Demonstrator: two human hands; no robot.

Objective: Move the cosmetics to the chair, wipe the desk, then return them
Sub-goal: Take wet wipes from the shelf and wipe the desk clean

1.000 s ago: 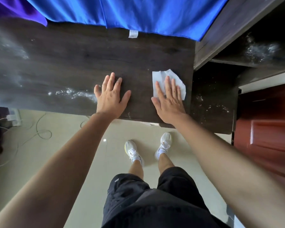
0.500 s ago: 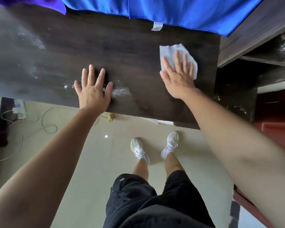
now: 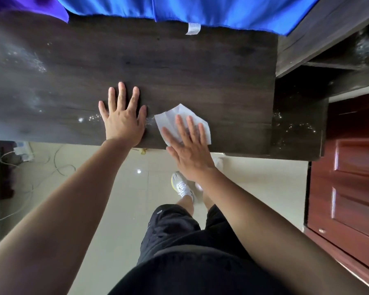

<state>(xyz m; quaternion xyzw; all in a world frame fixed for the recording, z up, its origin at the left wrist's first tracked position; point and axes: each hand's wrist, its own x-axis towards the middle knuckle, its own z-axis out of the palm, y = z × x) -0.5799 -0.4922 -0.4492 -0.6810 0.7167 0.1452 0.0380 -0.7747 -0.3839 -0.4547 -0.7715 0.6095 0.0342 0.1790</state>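
The dark wooden desk point(image 3: 179, 67) fills the upper part of the head view. My left hand point(image 3: 123, 119) lies flat on it near the front edge, fingers spread, holding nothing. My right hand point(image 3: 189, 146) presses a white wipe point(image 3: 172, 118) against the desk just right of the left hand, fingers flat on the wipe and the palm over the front edge. Wet specks point(image 3: 90, 118) glint beside my left hand. No cosmetics or chair are in view.
Blue cloth point(image 3: 200, 7) and purple cloth point(image 3: 30, 5) hang over the desk's far edge. Pale smears point(image 3: 30, 60) mark the desk's left side. A dark lower shelf point(image 3: 296, 128) adjoins on the right, then a red-brown door point(image 3: 349, 177). Cables point(image 3: 58, 162) lie on the floor at left.
My right hand has dragged the wipe from the desk's far right toward the front edge and leftward, close to my left hand. The left hand stays flat on the desk.
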